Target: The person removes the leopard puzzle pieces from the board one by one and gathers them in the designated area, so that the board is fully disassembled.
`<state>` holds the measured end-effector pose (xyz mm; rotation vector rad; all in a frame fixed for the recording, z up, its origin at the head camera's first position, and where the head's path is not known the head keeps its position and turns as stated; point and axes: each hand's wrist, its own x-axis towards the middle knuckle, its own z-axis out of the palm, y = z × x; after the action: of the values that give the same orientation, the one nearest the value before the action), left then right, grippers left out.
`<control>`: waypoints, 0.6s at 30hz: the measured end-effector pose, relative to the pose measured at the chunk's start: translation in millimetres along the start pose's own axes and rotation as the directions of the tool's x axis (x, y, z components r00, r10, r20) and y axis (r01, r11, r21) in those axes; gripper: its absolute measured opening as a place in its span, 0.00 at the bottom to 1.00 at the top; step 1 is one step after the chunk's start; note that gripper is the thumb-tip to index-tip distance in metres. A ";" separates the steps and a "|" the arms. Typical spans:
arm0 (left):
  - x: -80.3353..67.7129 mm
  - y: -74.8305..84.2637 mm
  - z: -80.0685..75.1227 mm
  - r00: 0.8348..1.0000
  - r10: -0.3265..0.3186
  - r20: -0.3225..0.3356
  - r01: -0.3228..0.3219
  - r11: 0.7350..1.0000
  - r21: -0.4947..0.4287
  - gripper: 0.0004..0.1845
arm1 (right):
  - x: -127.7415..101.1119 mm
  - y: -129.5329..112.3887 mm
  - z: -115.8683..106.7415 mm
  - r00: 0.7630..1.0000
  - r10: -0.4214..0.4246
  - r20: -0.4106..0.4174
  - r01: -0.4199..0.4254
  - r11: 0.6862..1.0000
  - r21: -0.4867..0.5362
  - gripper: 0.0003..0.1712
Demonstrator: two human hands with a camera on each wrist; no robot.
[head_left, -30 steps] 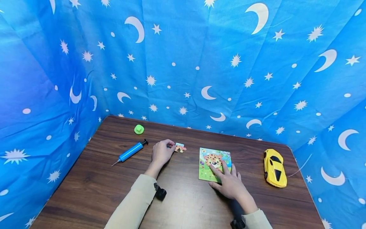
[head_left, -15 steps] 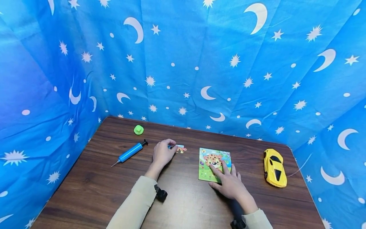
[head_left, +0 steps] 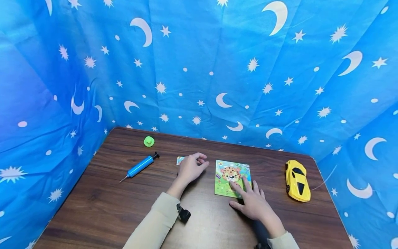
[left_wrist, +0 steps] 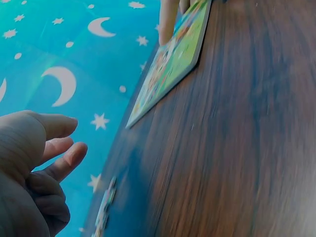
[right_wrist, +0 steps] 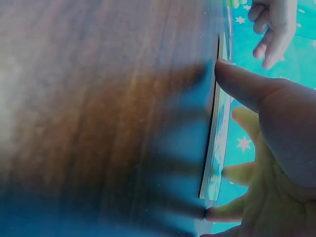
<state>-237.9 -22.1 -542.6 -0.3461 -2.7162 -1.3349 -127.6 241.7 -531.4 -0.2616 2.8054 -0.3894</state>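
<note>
Right hand (head_left: 253, 204) lies flat on the green leopard-picture puzzle board (head_left: 230, 178), fingers straight and spread.

Left of the board, the left hand (head_left: 191, 168) hovers with fingers loosely bent, gripping nothing. The head view shows a small puzzle piece (head_left: 180, 160) just beyond it; the left wrist view catches that piece (left_wrist: 103, 212) edge-on on the dark wooden table (head_left: 124, 207).

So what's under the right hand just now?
The right hand rests flat on the green leopard puzzle board, fingers covering its lower right corner; that corner's picture is hidden.
</note>
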 end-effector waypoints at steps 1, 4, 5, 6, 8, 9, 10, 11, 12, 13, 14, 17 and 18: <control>-0.1 2.5 3.1 1.000 -0.008 0.014 0.008 1.000 0.004 0.12 | -0.4 0.2 0.4 1.000 0.005 0.009 -0.005 1.000 -0.001 0.44; -0.7 9.0 13.9 0.998 -0.029 0.057 0.028 0.999 0.029 0.12 | -1.2 0.9 2.5 1.000 0.013 0.024 -0.013 1.000 -0.008 0.44; -0.8 11.0 18.0 0.997 -0.036 0.073 0.034 0.999 0.031 0.11 | -1.3 1.4 3.3 0.999 0.016 0.028 -0.016 1.000 -0.011 0.44; -0.8 12.5 22.3 0.996 -0.035 0.087 0.033 0.999 0.029 0.11 | -1.4 1.6 4.0 0.999 0.019 0.031 -0.019 1.000 -0.012 0.43; -1.1 15.4 30.4 0.993 -0.034 0.115 0.032 0.999 0.026 0.12 | -1.6 1.4 4.8 0.999 0.023 0.033 -0.022 1.000 -0.017 0.43; -0.9 17.0 34.5 0.991 -0.029 0.131 0.027 0.999 0.019 0.12 | -1.8 1.2 4.8 0.999 0.024 0.034 -0.023 1.000 -0.019 0.43; -0.6 18.5 38.3 0.989 -0.025 0.145 0.024 1.000 0.010 0.13 | -1.7 0.8 4.6 0.999 0.023 0.034 -0.022 1.000 -0.019 0.43; -0.3 20.3 41.8 0.987 -0.021 0.158 0.020 1.000 0.008 0.14 | -2.1 0.5 4.3 0.999 0.023 0.035 -0.023 1.000 -0.018 0.43; 0.1 22.1 45.3 0.985 -0.013 0.169 0.011 1.000 0.010 0.14 | -2.5 -0.1 3.7 0.999 0.021 0.034 -0.020 1.000 -0.018 0.43; 0.6 24.4 48.7 0.984 -0.008 0.180 0.004 1.000 0.019 0.14 | -2.5 -0.3 3.5 0.999 0.018 0.033 -0.018 1.000 -0.020 0.43; 1.1 26.8 52.0 0.981 -0.003 0.193 -0.002 1.000 0.024 0.15 | -2.6 -0.6 3.2 0.999 0.016 0.031 -0.016 1.000 -0.021 0.43; 3.6 33.8 62.4 0.974 0.009 0.227 -0.020 0.999 0.046 0.15 | -3.2 -0.6 2.8 1.000 0.012 0.024 -0.011 0.999 -0.030 0.42; 4.7 36.1 65.8 0.972 0.013 0.235 -0.026 0.998 0.052 0.15 | -3.2 -0.3 3.1 1.000 0.010 0.020 -0.009 0.999 -0.033 0.42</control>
<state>-232.8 52.0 -554.2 -0.5575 -2.9240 -1.2859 -123.5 241.3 -533.3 -0.2579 2.7940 -0.3364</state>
